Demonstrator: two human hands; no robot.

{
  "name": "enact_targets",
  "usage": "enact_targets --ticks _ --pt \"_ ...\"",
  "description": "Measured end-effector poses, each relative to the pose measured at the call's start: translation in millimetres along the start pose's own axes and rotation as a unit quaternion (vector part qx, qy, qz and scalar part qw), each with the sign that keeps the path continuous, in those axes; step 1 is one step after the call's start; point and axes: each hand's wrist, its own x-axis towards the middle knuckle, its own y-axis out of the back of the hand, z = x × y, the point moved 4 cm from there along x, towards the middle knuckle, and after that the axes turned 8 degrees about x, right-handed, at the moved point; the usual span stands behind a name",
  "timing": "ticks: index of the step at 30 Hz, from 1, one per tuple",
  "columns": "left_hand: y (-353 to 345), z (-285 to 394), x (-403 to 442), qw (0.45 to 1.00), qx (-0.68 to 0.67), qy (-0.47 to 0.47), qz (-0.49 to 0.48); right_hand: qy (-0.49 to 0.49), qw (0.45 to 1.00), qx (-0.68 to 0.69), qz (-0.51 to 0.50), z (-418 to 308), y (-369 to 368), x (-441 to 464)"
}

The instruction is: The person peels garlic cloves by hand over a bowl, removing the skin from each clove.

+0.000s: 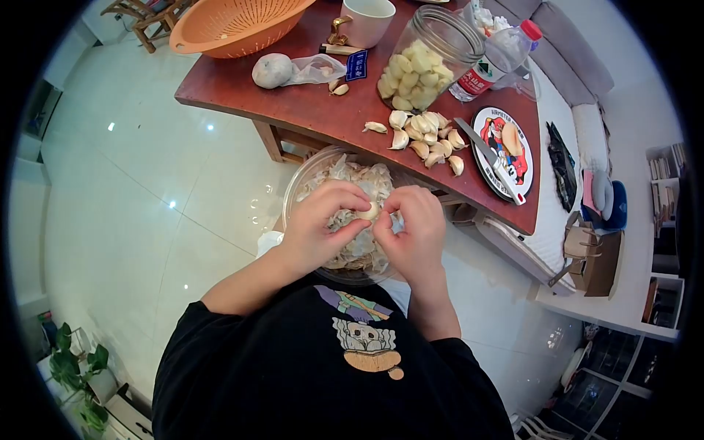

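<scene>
My left hand [328, 220] pinches a pale garlic clove [369, 211] between thumb and fingers. Beside it, my right hand [412, 229] has its thumb and fingertips pressed together at the clove's right side. Both are above a clear bowl [290, 192] full of papery garlic skins [359, 253]. On the red-brown table [308, 110] lies a pile of unpeeled cloves [427, 136]. Behind the pile, a glass jar [418, 70] holds many peeled cloves. A knife [493, 161] rests across a round patterned plate [518, 147] at the right.
An orange colander [238, 28], a white mug [367, 22], a bagged garlic bulb [272, 71] and a blue card [356, 64] are on the table. A red-capped bottle [499, 62] stands right of the jar. The table's front edge is just beyond the bowl.
</scene>
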Motion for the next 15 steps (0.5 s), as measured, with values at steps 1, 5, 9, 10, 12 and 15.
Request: enact_targets --ticks 1,5,9,10,12,15 --pt "-0.6 -1.7 -0.8 1.000 -0.020 0.013 -0.008 -0.006 1.000 0.005 0.001 1.4 0.5 -0.1" --pt "-5.2 -11.3 -4.9 0.983 -0.159 0.090 -0.025 -0.011 1.000 0.023 0.012 6.5 2.8 -1.5" --pt "-6.7 -16.4 -5.9 0.950 -0.273 0.146 -0.028 -0.025 0.999 0.036 0.015 10.1 5.6 -2.0" --pt "-6.9 -18.2 -6.9 0.939 -0.302 0.161 -0.034 -0.027 0.999 0.037 0.016 10.3 6.1 -1.9" --pt "-6.8 -22.0 -8.4 0.917 -0.347 0.190 -0.045 -0.030 0.999 0.042 0.015 10.7 6.5 -2.0" --pt "-6.3 -28.0 -10.5 0.890 -0.392 0.229 -0.050 -0.037 0.998 0.046 0.014 11.7 6.0 -2.1"
